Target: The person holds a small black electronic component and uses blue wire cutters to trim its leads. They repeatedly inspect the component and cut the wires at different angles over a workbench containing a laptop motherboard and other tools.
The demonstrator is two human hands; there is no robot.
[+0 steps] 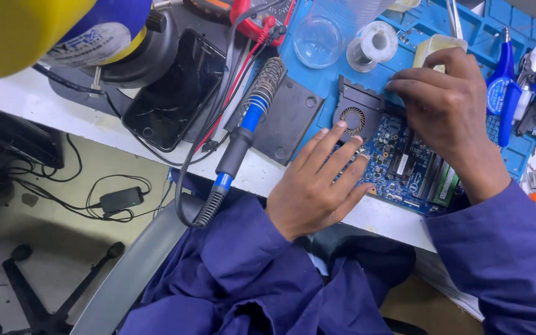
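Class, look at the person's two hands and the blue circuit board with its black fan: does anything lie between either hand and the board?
Nothing visible does. The left hand rests flat on the circuit board, fingers beside the black fan. The right hand reaches over the board's far edge, fingertips at the fan's corner. The soldering iron lies off to the left.

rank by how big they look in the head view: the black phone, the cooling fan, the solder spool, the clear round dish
1. black phone
2. cooling fan
3. clear round dish
4. solder spool
The fan and dish look close in size, so that order is unsure.

One head-worn camera looks steeply down, close over the white workbench edge, floor at lower left.
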